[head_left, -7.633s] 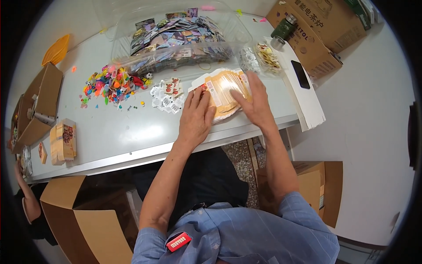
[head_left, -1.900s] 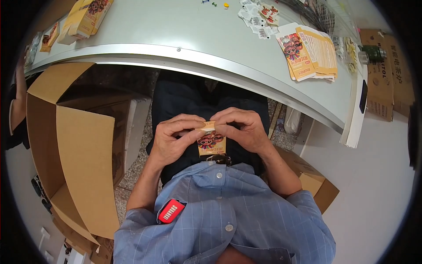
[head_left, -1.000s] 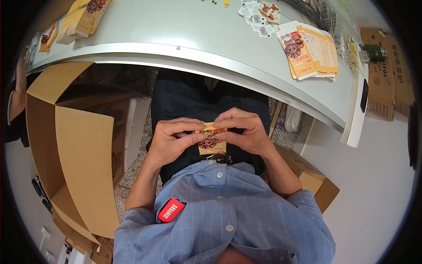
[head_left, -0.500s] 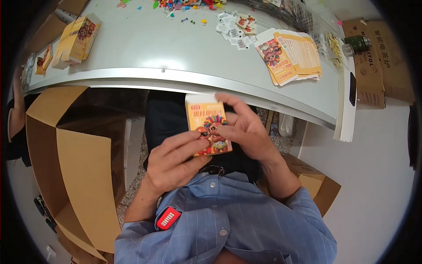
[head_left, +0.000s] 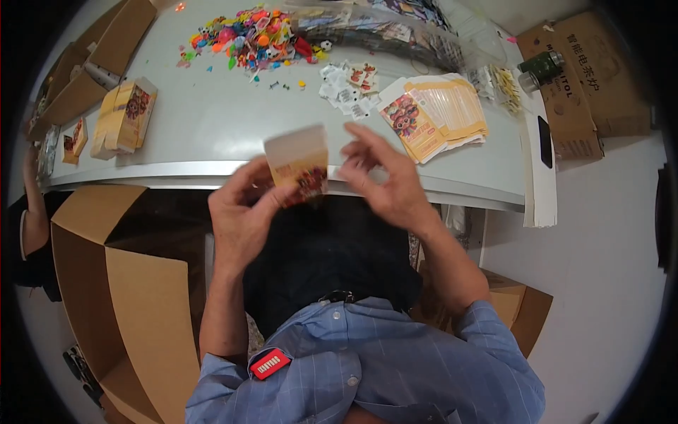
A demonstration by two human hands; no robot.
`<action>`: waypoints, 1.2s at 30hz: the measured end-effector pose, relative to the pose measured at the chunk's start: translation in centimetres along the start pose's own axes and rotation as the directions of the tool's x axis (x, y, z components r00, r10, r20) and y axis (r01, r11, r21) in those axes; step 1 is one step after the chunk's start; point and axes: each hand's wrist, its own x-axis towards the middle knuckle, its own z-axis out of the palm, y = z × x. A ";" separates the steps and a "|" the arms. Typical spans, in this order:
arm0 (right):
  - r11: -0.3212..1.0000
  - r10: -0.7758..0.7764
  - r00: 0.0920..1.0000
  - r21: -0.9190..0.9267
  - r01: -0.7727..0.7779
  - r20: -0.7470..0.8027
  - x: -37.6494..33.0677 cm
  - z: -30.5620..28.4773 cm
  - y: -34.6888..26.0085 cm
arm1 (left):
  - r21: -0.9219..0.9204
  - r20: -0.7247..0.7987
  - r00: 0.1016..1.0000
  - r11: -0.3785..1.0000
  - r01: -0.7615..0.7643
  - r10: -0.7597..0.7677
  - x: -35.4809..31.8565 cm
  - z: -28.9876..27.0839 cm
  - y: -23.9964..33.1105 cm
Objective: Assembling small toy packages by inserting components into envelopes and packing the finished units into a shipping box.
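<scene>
A small yellow cardboard box with a colourful cartoon print is gripped in my left hand, thumb on the front and fingers behind. Its white flap end stands up at the top, and motion blurs it. My right hand is off the box, just to its right, fingers apart and holding nothing. Beyond that hand lies a fanned stack of flat yellow printed cartons. Small white and printed packets lie in a loose heap left of the stack.
Farther back sits a pile of colourful little toys beside a large clear plastic bag. Filled yellow boxes stand bundled at the table's left. An open carton is at my left; another person's arm shows beyond it.
The box has moved up and left toward the table edge. My right hand has let go of it and moved away, while my left hand keeps hold. The view has shifted too.
</scene>
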 end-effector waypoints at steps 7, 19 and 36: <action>0.658 -0.327 0.945 -0.722 0.216 -0.016 9.4 -4.6 4.1 | -0.021 -0.119 0.973 0.979 -0.202 0.198 8.6 -0.3 -4.2; 0.608 -0.279 0.958 -0.759 0.235 0.073 12.1 -5.6 3.8 | -0.023 -0.012 0.995 0.995 -0.095 0.095 8.9 -0.5 -4.9; 0.222 -0.089 0.874 -0.846 0.484 0.477 34.7 -7.8 6.6 | 0.019 -0.023 0.998 0.998 -0.065 0.066 9.0 -0.4 -4.4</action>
